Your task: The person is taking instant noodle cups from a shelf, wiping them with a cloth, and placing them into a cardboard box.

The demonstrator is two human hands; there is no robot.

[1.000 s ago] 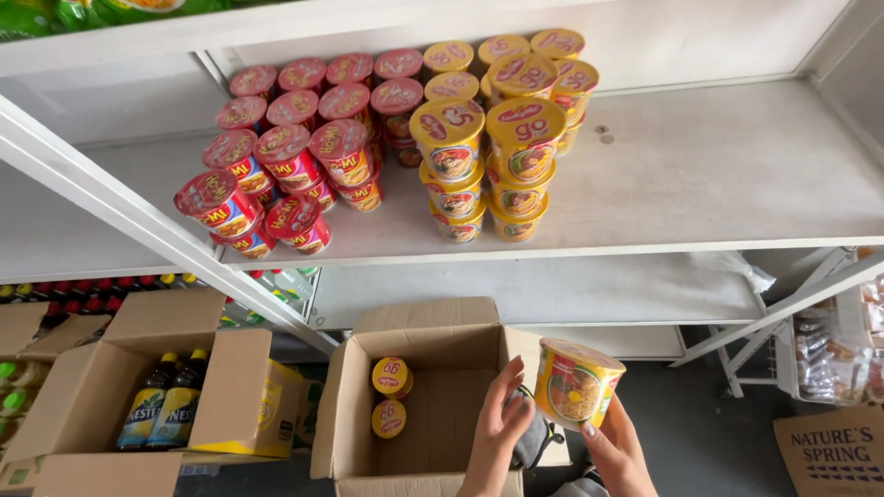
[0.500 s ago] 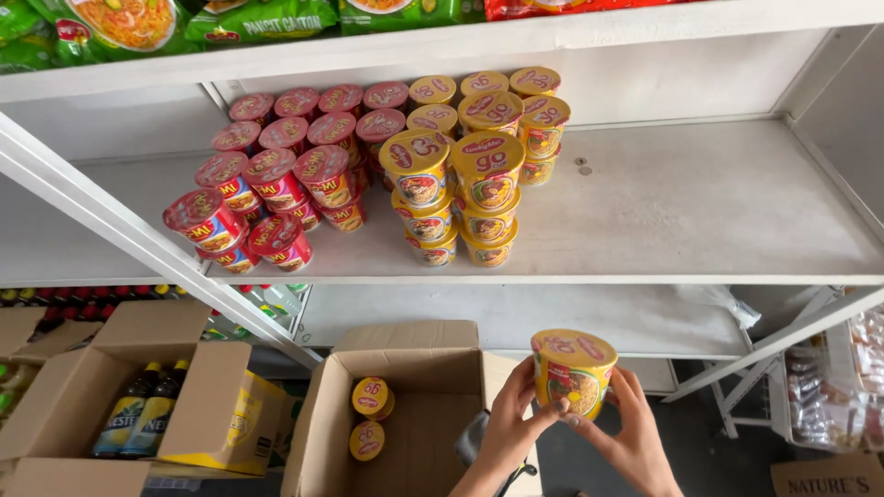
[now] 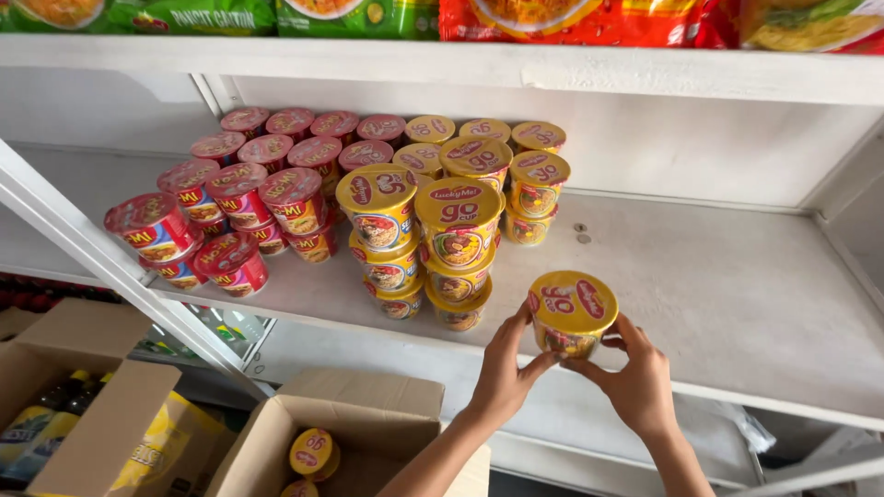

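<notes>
Your left hand and right hand both have their fingers clamped around the yellow noodle cup, one on each side, lid tilted toward you. It sits at the white shelf front edge, just right of the yellow cup stacks.

Red cups shelved; bottles boxed below.

Surface finishes at the shelf.
Yellow noodle cup: glossy foil lid, shiny film wrap. Shelf: matt white paint, scuffed. Box: matt brown cardboard.
</notes>
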